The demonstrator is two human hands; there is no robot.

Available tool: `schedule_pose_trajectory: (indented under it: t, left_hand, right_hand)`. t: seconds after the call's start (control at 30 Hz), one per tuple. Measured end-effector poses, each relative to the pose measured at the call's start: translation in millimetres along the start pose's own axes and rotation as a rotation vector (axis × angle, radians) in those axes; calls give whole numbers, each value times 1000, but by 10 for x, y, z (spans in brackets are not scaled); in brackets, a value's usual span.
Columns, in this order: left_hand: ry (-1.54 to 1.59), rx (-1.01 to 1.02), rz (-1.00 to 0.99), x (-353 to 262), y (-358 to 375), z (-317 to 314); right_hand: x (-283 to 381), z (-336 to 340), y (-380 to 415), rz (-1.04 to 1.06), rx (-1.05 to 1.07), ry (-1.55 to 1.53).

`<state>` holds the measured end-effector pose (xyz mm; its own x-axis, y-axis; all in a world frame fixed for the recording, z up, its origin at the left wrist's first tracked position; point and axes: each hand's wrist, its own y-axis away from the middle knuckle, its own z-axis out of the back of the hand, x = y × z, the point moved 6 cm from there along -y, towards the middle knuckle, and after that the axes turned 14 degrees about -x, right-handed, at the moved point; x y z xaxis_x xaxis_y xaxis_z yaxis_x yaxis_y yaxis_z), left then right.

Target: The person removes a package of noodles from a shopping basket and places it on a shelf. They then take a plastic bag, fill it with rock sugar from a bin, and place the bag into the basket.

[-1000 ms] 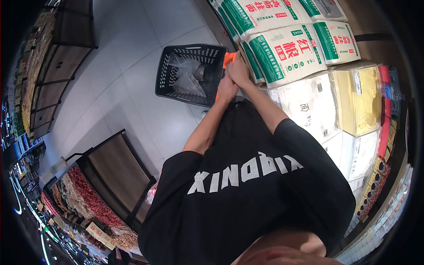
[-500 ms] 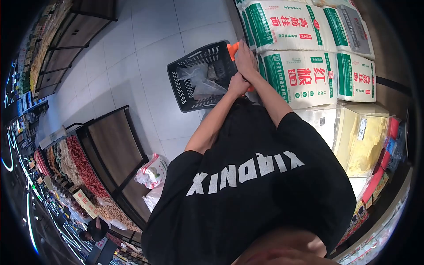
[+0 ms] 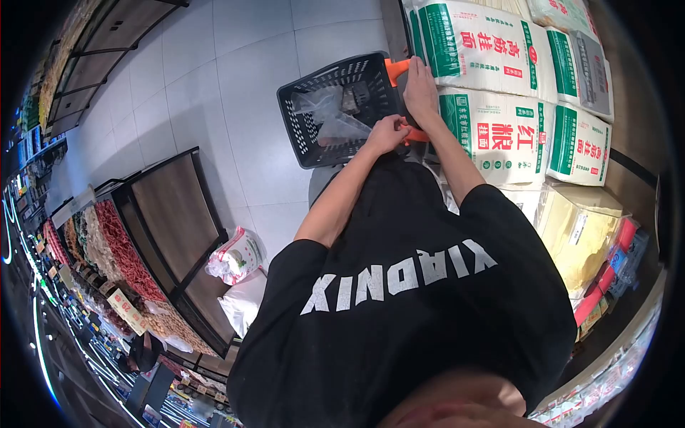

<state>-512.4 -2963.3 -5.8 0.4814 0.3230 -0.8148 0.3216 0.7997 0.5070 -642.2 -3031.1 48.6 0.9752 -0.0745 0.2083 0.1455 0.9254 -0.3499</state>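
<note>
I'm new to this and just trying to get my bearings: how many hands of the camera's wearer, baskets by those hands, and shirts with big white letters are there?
Hands: 2 (left hand, right hand)
Black basket: 1
White-lettered shirt: 1
Total: 4

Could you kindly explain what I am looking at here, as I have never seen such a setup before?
There is no machine: a person uses two bare hands, and one camera worn on the head takes every picture, looking forward and down. The left hand and right hand are at the orange handle of a black basket; how firmly they grip is unclear. Clear plastic bags lie inside. White-and-green packs are stacked on the picture's right.
</note>
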Motion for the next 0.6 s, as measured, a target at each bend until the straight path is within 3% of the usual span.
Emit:
schedule_pose_trajectory:
  t: [0.1,0.3,0.43,0.5,0.6]
  left_hand:
    - [-51,-56,94,447,128,476]
    - [-124,-301,269,2295,408,1629]
    - [-171,-218,492,2883,736,2416]
    - [-8,-212,592,3061,801,2752]
    - [-300,-175,487,3476,688,3269]
  right_hand:
    - [50,36,4,-19,26,52]
    - [141,79,6,-106,-9,129]
    - [166,74,91,-104,-64,146]
    - [143,91,112,-177,-55,124]
    - [120,25,113,-273,-77,98]
